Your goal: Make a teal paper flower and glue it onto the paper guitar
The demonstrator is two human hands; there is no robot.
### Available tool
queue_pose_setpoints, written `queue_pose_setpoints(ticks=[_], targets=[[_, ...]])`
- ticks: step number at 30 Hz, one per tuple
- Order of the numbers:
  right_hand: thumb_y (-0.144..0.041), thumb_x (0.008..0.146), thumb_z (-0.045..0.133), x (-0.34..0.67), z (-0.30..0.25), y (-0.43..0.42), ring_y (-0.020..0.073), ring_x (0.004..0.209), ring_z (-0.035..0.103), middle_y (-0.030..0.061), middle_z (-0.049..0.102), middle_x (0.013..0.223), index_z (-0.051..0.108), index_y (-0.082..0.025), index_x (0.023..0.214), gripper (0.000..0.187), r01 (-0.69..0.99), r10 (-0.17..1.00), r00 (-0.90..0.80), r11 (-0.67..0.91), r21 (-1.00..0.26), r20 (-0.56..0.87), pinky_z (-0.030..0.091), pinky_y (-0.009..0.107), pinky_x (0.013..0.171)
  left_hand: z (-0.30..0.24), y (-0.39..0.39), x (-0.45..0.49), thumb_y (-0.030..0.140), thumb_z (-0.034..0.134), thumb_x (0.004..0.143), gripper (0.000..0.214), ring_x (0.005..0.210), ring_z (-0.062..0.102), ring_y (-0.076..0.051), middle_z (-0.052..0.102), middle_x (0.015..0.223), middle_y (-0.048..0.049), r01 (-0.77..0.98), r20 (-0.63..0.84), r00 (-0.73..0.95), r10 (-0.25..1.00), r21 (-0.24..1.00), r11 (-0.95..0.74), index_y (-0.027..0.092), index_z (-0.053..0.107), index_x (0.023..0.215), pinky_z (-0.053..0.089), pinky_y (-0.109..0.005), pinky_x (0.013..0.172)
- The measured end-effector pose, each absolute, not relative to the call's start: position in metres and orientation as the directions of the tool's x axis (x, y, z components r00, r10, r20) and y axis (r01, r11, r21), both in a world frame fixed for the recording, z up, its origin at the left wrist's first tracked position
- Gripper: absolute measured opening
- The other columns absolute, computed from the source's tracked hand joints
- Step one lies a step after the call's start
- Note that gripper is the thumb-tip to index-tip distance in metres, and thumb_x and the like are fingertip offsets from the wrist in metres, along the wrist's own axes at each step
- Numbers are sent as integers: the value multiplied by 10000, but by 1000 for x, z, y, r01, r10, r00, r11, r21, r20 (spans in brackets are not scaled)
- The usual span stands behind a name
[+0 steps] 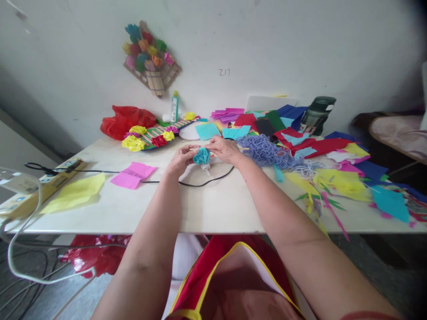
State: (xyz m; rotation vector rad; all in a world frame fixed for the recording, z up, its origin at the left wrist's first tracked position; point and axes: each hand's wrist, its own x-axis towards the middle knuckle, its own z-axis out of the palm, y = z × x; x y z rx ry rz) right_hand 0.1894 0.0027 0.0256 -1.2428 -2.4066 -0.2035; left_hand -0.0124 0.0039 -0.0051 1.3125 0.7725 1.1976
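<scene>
My left hand (180,160) and my right hand (224,149) meet above the middle of the white table (200,209). Both pinch a small turquoise paper flower (202,156) held between them, with a short white stem hanging below it. A black cable (200,183) curves across the table just under my hands. A tangle of lilac cord (265,152) lies right beside my right wrist.
Pink paper (133,174) and yellow paper (76,192) lie at the left, near a yellow power strip (43,182). Several coloured paper sheets (333,151) cover the right side. A red bag (125,120), a glue bottle (174,108), a flower-decorated board (156,134) and a dark bottle (316,115) stand by the wall.
</scene>
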Motion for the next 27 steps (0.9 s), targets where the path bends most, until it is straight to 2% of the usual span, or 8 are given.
queue_pose_setpoints(ticks=[3, 7, 13, 20, 27], targets=[[-327, 918, 418, 189, 26, 2, 157, 833, 587, 13, 589, 1121, 655, -338, 1128, 317, 817, 748, -503, 575, -44, 434, 350, 243, 607, -4, 3, -12, 287, 820, 513, 557, 665, 633, -146, 680, 824, -44, -205, 186, 287, 940, 970, -129, 155, 602, 1009, 488, -269, 620], [-324, 917, 417, 188, 27, 1, 152, 805, 580, 14, 586, 1125, 640, -351, 1152, 325, 819, 749, -504, 572, -37, 431, 350, 249, 604, -2, 2, -11, 227, 817, 475, 509, 625, 621, -140, 682, 774, -43, -170, 189, 273, 943, 974, -146, 143, 614, 934, 471, -249, 582], [-348, 926, 411, 188, 28, 0, 159, 846, 589, 12, 591, 1103, 638, -353, 1162, 327, 813, 738, -510, 581, -33, 442, 361, 251, 619, -3, 2, -10, 220, 801, 489, 477, 607, 609, -132, 678, 742, -30, -167, 229, 241, 943, 967, -193, 144, 632, 928, 460, -244, 577], [-342, 934, 404, 184, 28, -3, 177, 894, 600, 24, 613, 1121, 621, -297, 1168, 322, 802, 712, -496, 595, -53, 497, 373, 262, 634, -3, 2, -11, 259, 799, 503, 469, 645, 615, -151, 685, 764, -48, -146, 268, 245, 932, 960, -237, 144, 658, 935, 468, -266, 602], [-319, 910, 463, 186, 29, -1, 176, 903, 588, 46, 622, 1109, 643, -203, 1000, 232, 767, 671, -487, 635, -95, 559, 368, 254, 642, -3, 2, -12, 264, 797, 515, 448, 630, 608, -145, 680, 742, -40, -158, 277, 239, 931, 957, -244, 146, 663, 926, 458, -265, 600]])
